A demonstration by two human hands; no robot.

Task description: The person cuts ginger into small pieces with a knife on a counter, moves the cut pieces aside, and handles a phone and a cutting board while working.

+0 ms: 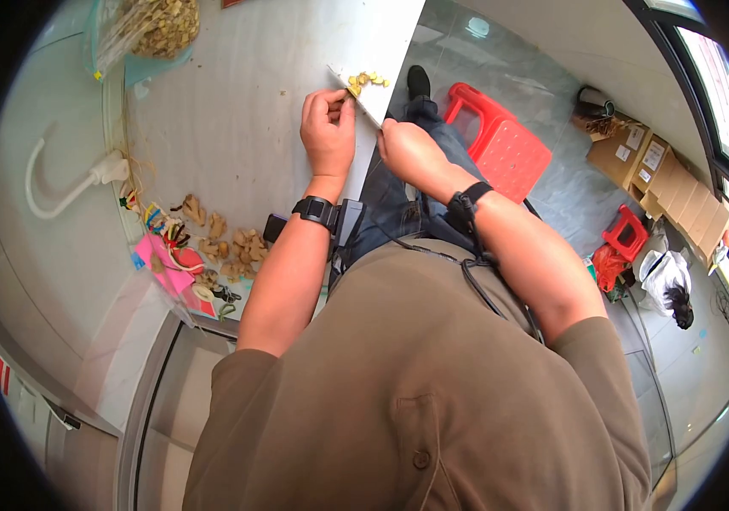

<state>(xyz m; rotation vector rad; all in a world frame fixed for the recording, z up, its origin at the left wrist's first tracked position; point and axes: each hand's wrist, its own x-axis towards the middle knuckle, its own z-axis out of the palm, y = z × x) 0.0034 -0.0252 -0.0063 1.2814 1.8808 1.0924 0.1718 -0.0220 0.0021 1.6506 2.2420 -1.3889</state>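
Note:
My right hand (415, 153) is closed around the handle end of a knife (368, 114), whose thin blade runs up and left across the table's edge. Against the near side of that blade, the pinched fingers of my left hand (328, 128) hold a small piece of ginger (349, 96), mostly hidden by the fingertips. Just beyond the blade lie several yellow ginger slices (369, 79) on the white table (237, 111).
Whole ginger roots (241, 254) lie on the table's near left, beside a pink sheet (164, 262) and coloured cords. A clear bag of ginger slices (160, 30) sits far left. Right of my legs stands a red stool (513, 157); cardboard boxes (637, 162) line the wall.

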